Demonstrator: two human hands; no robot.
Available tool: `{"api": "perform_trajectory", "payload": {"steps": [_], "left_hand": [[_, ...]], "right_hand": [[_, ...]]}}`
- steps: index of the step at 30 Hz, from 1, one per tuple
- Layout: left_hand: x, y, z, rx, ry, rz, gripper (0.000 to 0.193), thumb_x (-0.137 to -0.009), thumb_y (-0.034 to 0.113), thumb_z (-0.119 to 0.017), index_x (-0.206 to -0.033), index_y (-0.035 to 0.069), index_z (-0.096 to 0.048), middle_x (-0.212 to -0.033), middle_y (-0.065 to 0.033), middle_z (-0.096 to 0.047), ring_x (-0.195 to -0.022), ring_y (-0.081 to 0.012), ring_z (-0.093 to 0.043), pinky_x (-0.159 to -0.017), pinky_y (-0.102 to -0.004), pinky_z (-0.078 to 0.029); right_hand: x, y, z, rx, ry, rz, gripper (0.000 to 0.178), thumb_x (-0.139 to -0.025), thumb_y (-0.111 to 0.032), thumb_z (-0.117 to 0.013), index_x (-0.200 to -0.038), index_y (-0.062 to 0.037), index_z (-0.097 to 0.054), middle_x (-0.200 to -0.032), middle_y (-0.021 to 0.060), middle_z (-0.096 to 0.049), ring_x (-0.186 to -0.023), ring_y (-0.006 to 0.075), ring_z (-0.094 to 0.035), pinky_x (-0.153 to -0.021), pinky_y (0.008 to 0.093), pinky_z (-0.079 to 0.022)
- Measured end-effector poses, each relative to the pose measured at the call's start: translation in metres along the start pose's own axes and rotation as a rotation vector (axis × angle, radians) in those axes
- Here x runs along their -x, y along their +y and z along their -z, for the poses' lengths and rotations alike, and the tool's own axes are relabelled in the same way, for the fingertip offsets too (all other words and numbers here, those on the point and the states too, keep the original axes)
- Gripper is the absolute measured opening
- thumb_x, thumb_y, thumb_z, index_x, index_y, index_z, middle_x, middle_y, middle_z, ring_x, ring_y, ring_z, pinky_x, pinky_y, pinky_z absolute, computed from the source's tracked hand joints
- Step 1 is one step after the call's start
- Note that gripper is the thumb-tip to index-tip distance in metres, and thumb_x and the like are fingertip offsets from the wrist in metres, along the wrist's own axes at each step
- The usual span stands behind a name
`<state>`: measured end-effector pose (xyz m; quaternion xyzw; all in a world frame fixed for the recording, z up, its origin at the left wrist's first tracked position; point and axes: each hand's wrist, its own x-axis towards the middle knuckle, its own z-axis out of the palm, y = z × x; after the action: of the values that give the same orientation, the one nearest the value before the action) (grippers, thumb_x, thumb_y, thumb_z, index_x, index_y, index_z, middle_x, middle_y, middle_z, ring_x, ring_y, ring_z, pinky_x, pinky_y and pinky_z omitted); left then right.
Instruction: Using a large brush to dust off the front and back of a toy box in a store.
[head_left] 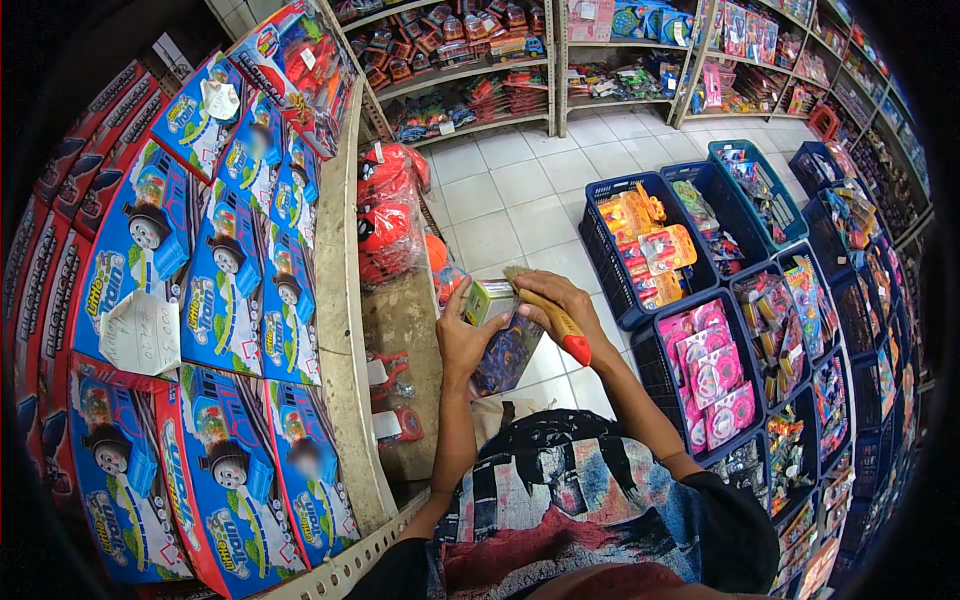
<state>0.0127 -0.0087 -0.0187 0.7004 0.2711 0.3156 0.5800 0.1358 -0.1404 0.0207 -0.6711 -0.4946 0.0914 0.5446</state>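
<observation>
My left hand [463, 338] is closed round a small box with a green and yellow side [480, 303], its thumb pointing inward. A paintbrush [560, 325] with a wooden handle and a red end is gripped in my right hand [568, 297]. Its bristles [515, 273] point up and away, close to the far right edge of the box. Just below both hands is a dark blue patterned package [508, 355]; whether it touches my left hand I cannot tell.
Blue boxed toy train sets [225, 260] are stacked on the left shelf. Red plush-like items in clear plastic [395, 215] sit beyond my left hand. Blue baskets [625, 310] of packaged toys stand on the tiled floor [520, 210] at right. Stocked shelves [455, 75] line the back.
</observation>
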Motion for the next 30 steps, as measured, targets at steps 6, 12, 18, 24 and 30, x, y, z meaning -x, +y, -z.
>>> {"api": "perform_trajectory", "payload": {"steps": [6, 12, 18, 24, 30], "left_hand": [[-0.002, -0.012, 0.003, -0.014, 0.031, -0.021, 0.077, -0.062, 0.004, -0.082, -0.129, -0.002, -0.045, -0.109, -0.0184, -0.063, -0.095, -0.0204, -0.063, -0.083, -0.0306, -0.051], [-0.002, -0.012, 0.006, -0.027, 0.03, 0.03, 0.076, -0.062, 0.004, -0.081, -0.128, -0.002, -0.046, -0.11, -0.0188, -0.063, -0.097, -0.0203, -0.062, -0.084, -0.0308, -0.05], [-0.003, -0.012, 0.006, -0.049, 0.052, 0.018, 0.077, -0.062, 0.002, -0.081, -0.129, -0.002, -0.045, -0.117, -0.0196, -0.06, -0.104, -0.0205, -0.059, -0.089, -0.0307, -0.048], [-0.004, -0.016, 0.009, -0.064, 0.062, 0.071, 0.076, -0.062, 0.002, -0.081, -0.129, -0.002, -0.045, -0.119, -0.0203, -0.058, -0.105, -0.0211, -0.059, -0.09, -0.0307, -0.047], [-0.005, -0.023, 0.01, -0.062, 0.092, 0.063, 0.076, -0.061, 0.005, -0.082, -0.128, -0.001, -0.047, -0.119, -0.0211, -0.059, -0.105, -0.0223, -0.06, -0.09, -0.0316, -0.047]], "right_hand": [[-0.003, 0.003, -0.004, -0.038, -0.015, -0.003, 0.041, -0.079, -0.029, -0.069, -0.111, -0.0034, -0.062, -0.114, 0.0148, -0.063, -0.111, 0.0314, -0.056, -0.097, 0.0384, -0.042], [-0.004, 0.009, -0.009, -0.034, -0.03, -0.036, 0.041, -0.08, -0.029, -0.069, -0.112, -0.0037, -0.062, -0.114, 0.0151, -0.062, -0.112, 0.0314, -0.055, -0.097, 0.0382, -0.042], [-0.006, 0.016, -0.014, -0.077, -0.044, -0.036, 0.041, -0.08, -0.027, -0.069, -0.112, -0.0028, -0.062, -0.114, 0.016, -0.062, -0.112, 0.031, -0.055, -0.097, 0.0378, -0.042], [-0.009, 0.02, -0.021, -0.066, -0.071, -0.054, 0.04, -0.079, -0.024, -0.07, -0.113, -0.0023, -0.061, -0.114, 0.016, -0.062, -0.112, 0.0311, -0.055, -0.097, 0.0374, -0.042], [-0.011, 0.023, -0.026, -0.064, -0.087, -0.077, 0.041, -0.079, -0.022, -0.071, -0.115, -0.0035, -0.061, -0.117, 0.0147, -0.061, -0.114, 0.0281, -0.055, -0.098, 0.035, -0.041]]}}
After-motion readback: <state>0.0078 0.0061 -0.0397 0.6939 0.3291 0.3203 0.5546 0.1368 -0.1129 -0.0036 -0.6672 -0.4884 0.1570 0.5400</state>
